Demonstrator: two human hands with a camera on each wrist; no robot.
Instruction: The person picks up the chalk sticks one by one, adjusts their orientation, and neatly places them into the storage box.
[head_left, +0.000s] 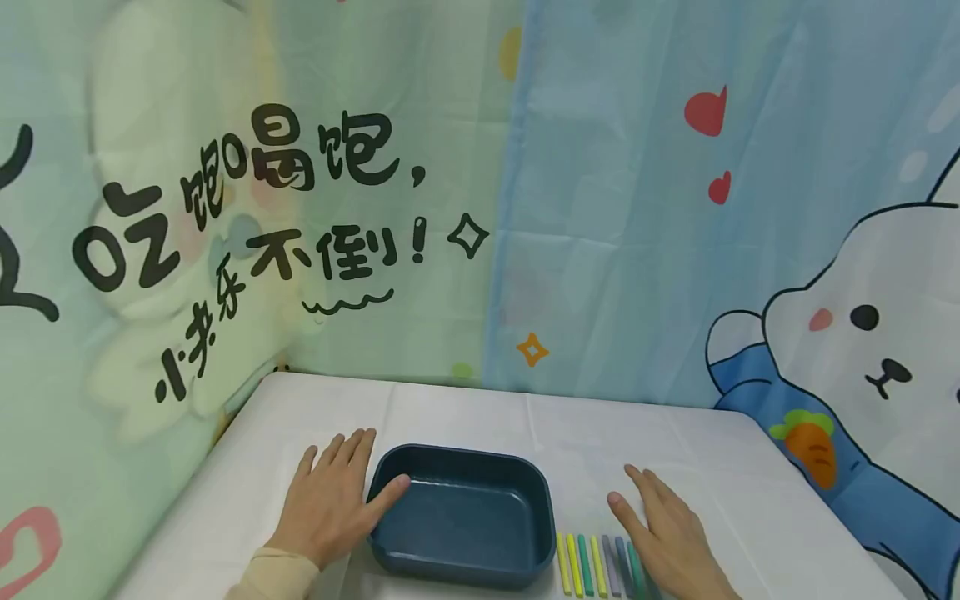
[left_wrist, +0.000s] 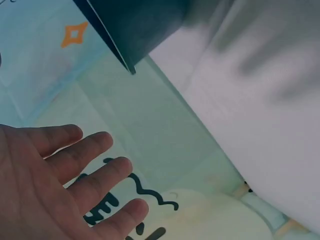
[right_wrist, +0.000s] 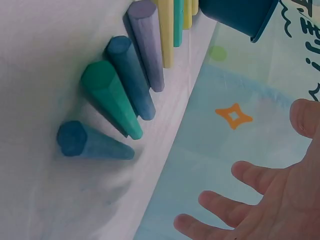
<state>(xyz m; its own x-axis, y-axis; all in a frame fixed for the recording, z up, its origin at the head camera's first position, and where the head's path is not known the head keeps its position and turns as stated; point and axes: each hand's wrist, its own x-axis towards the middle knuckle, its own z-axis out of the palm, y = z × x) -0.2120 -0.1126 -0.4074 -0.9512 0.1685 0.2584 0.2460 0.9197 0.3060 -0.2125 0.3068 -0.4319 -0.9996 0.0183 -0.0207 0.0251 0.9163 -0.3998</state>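
Observation:
A dark blue rectangular tub (head_left: pixel 465 529) stands on the white-covered table with nothing visible in it. My left hand (head_left: pixel 330 508) is at its left side, fingers straight, the thumb over the rim; whether it touches is unclear. To the tub's right lies a row of chalk-like sticks, among them a yellow stick (head_left: pixel 563 565), a purple stick (right_wrist: pixel 148 47) and a green stick (right_wrist: pixel 111 97). The last blue stick (right_wrist: pixel 95 140) lies at an angle to the others. My right hand (head_left: pixel 671 537) hovers near the row's right end, holding nothing, and partly hides it in the head view.
The white tablecloth (head_left: pixel 450 412) covers the table up to its back edge. Behind and to the left hang printed curtains (head_left: pixel 615 250) with lettering and a cartoon animal in blue.

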